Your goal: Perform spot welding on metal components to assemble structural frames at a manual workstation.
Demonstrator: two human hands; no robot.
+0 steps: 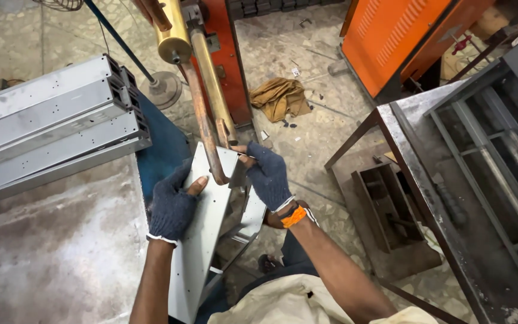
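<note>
Item: 1 grey sheet-metal panel [202, 240], punched with small holes, tilted lengthwise beneath the bent copper arm [202, 129] of a spot-welding machine [226, 54]. Our left hand [172, 207], in a dark fingerless glove, is closed around the panel's left edge; our right hand [269, 177], gloved alike, pinches its upper right corner beside the arm's tip. Left: a table [55, 252] bearing 4 stacked grey metal channels [55, 120]. On the floor beyond: a tan rag [280, 96].
</note>
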